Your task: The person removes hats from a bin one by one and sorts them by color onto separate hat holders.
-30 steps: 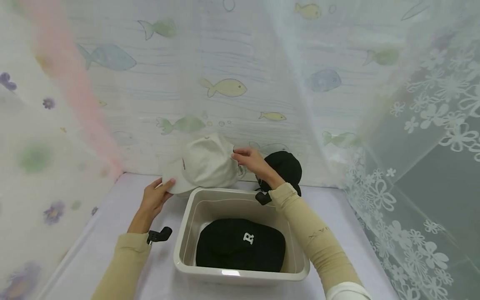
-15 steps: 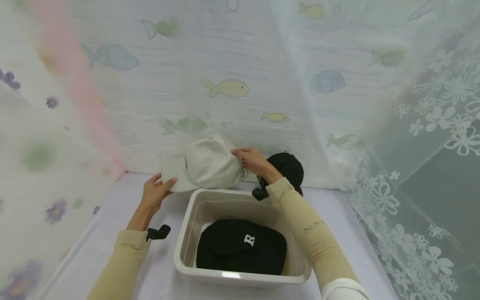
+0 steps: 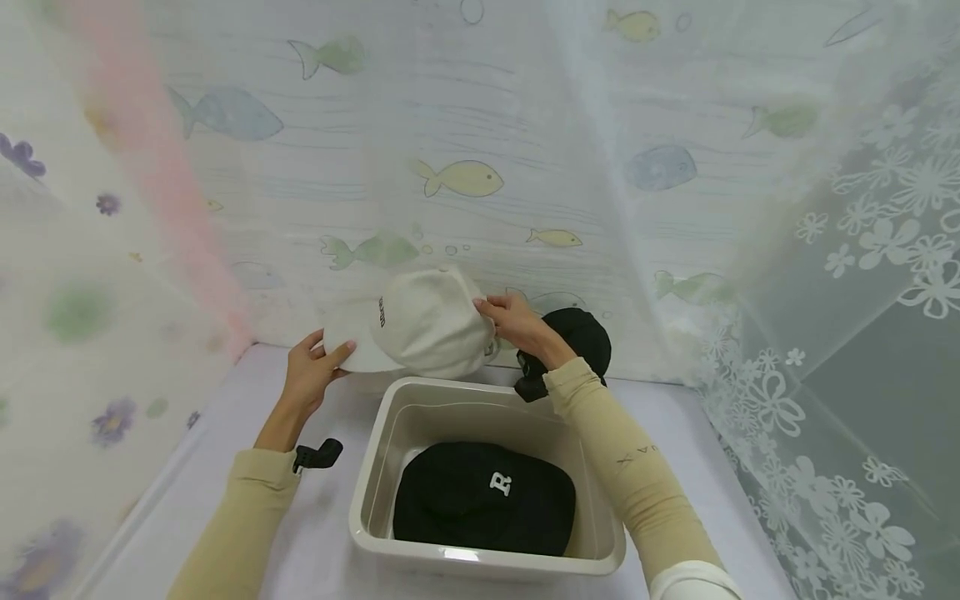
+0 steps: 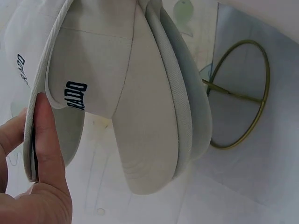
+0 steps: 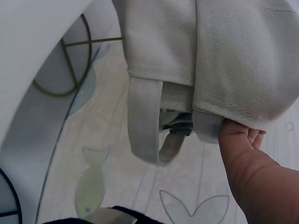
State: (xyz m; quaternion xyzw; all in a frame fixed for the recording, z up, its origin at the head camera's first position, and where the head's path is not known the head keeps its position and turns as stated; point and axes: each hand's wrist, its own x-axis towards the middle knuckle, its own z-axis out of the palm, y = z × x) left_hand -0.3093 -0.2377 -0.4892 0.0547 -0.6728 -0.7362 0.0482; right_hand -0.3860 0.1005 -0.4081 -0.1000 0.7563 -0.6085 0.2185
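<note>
Both hands hold a white baseball cap [image 3: 431, 325] above the back edge of the bin. My left hand [image 3: 309, 367] pinches its brim between thumb and fingers. At the opposite end, my right hand [image 3: 517, 321] grips the back edge of the crown, near the strap; in the right wrist view its fingertips disappear under the fabric. Dark lettering shows on the cap's front. More off-white caps [image 4: 145, 107] sit stacked right beside the held one in the left wrist view, on a stand with a round brass-coloured wire base [image 4: 265, 98].
A beige plastic bin [image 3: 366, 500] stands in front on the white-covered table [image 3: 315, 533]. Inside lies a black cap [image 3: 465, 500] with a white letter R. Another black cap [image 3: 588, 337] is at the back right, behind the right wrist. A fish-patterned curtain [image 3: 480, 100] hangs behind.
The held white cap has shifted slightly right and turned, so more of its lettering shows. Both hands keep their hold, and the left hand has risen a little with the brim.
</note>
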